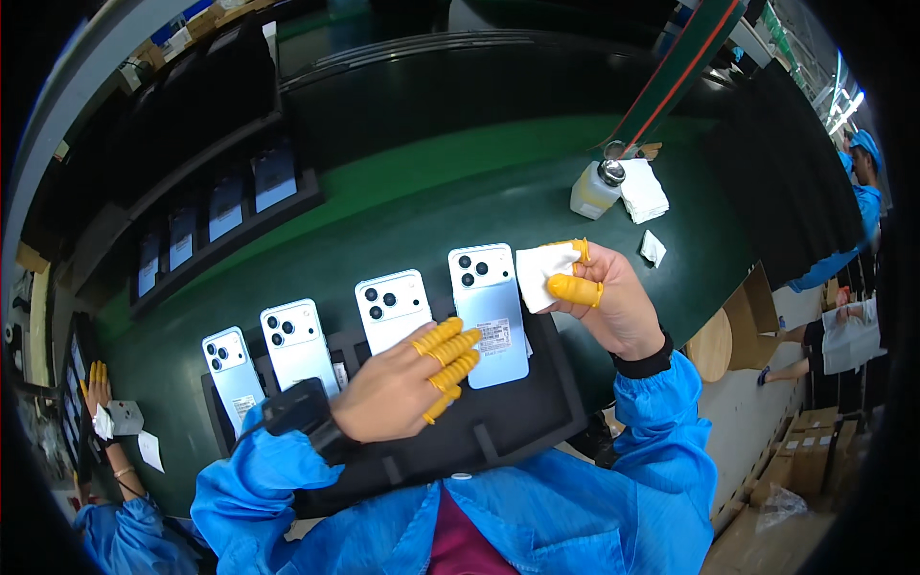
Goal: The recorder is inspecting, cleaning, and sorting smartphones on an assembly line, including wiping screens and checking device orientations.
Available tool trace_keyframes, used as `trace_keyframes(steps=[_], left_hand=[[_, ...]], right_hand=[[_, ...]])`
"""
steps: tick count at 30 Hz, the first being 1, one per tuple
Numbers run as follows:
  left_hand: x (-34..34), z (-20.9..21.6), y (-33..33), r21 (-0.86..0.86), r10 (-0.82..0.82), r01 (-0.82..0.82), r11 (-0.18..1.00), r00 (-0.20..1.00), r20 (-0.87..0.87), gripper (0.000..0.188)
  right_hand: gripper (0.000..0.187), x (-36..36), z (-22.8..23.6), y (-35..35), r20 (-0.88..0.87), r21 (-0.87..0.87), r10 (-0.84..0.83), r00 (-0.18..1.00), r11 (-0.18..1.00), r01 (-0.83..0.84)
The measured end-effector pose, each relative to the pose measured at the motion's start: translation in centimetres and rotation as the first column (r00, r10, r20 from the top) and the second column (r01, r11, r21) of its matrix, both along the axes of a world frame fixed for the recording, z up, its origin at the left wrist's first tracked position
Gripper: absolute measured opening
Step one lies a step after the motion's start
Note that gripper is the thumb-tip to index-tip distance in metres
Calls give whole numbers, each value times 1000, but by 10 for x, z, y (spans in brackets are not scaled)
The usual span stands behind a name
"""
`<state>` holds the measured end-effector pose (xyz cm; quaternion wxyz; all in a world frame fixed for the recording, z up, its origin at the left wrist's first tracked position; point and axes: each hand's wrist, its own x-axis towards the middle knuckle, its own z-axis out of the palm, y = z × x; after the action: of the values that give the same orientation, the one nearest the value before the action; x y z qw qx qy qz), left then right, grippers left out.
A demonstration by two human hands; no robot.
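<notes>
A right hand (613,295) is pinching a white cloth (542,276) at 3 o'clock of the rightmost phone (492,305), whose long axis is running nearly 12-to-6 — while the left hand (391,385), fingers extended, grip unclear, is lying nearer, against its 9 o'clock edge.

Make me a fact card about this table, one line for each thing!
In a row: four pale-blue rectangular phones, cameras up
Underneath: black slotted tray
Left hand: wearing yellow finger covers, over the two rightmost phones
Right hand: pinching white square cloth
Farther back: translucent bottle with silvery cap, beside stacked white cloths
</notes>
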<state>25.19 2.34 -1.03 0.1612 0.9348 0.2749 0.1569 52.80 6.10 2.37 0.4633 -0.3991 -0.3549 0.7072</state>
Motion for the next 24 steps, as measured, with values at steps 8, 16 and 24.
trace_keyframes(steps=[8, 16, 24], left_hand=[[13, -39, -6, 82, 30, -31, 996, 1000, 7, 42], [12, -37, -5, 65, 62, -68, 996, 995, 83, 37], [10, -35, -8, 43, 51, -53, 998, 997, 60, 37]], right_hand=[[19, -29, -21, 35, 597, 724, -733, 326, 317, -613], [34, -63, -36, 27, 673, 595, -671, 311, 242, -767], [36, -74, -44, 22, 659, 618, -687, 308, 261, -741]])
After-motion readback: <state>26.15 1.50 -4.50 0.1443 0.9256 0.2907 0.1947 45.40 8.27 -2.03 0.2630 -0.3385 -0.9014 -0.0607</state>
